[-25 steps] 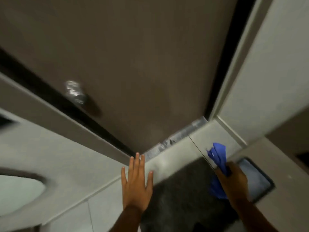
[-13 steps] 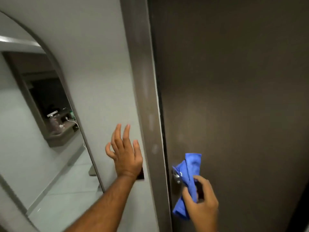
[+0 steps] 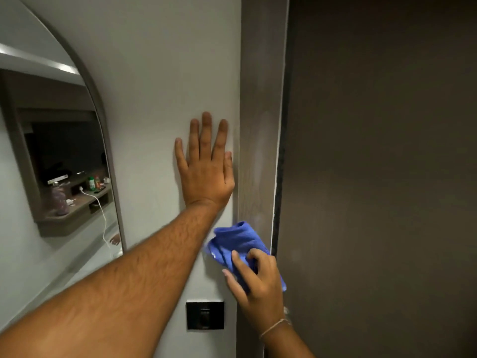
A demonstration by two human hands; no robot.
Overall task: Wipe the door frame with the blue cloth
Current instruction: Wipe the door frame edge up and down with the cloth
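Left hand (image 3: 206, 174) flat on wall (image 3: 160, 73) between mirror (image 3: 51, 151) and door frame (image 3: 260, 125).

Arched mirror (image 3: 51, 156) mounted on white wall (image 3: 160, 60), left side. Black switch plate (image 3: 205, 315) low on wall. Dark door (image 3: 382, 164) at right, closed.

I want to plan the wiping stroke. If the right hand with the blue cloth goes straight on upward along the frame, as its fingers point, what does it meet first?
Probably nothing: above the right hand and crumpled blue cloth, the grey-brown wooden door frame looks free. The left hand lies flat on the white wall beside it.
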